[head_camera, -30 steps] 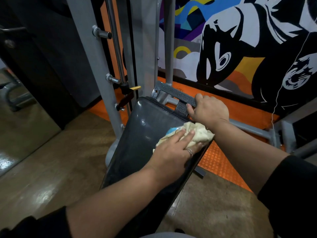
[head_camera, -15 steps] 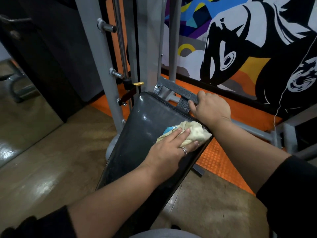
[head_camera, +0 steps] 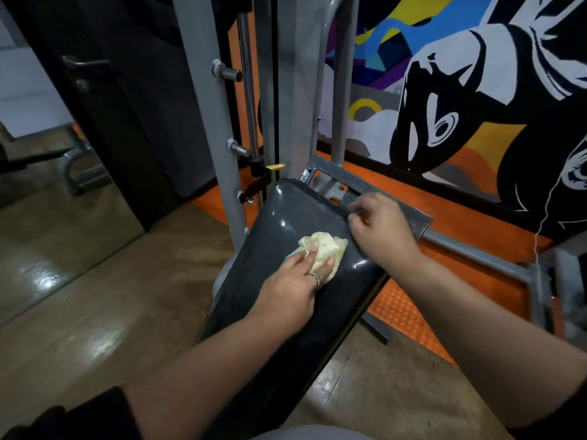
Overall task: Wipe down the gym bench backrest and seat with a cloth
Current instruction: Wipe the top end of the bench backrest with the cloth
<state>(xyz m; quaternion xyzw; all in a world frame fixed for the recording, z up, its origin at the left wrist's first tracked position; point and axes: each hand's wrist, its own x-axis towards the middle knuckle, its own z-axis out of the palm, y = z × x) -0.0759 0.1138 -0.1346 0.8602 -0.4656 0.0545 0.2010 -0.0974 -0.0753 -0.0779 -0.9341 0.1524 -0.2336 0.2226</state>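
The black padded bench backrest (head_camera: 286, 217) slopes away from me in the middle of the head view. A crumpled pale yellow cloth (head_camera: 327, 246) lies on its upper part. My left hand (head_camera: 292, 290), a ring on one finger, presses the cloth onto the pad with fairly straight fingers. My right hand (head_camera: 381, 230) sits just right of the cloth at the pad's top right corner. Its fingers curl over the pad's edge beside the grey metal bracket (head_camera: 346, 179). The lower part of the pad is hidden under my forearms.
A grey rack upright (head_camera: 206, 122) with pegs and a chrome guide rod (head_camera: 247, 90) stand close to the left of the bench. An orange studded mat (head_camera: 403, 309) and grey frame tubes (head_camera: 476, 252) lie to the right. A painted mural wall (head_camera: 460, 90) stands behind, and a glossy floor (head_camera: 95, 281) spreads to the left.
My left hand has slid the cloth from the pad's right edge left and up toward its middle. My right hand has stayed at the pad's top.
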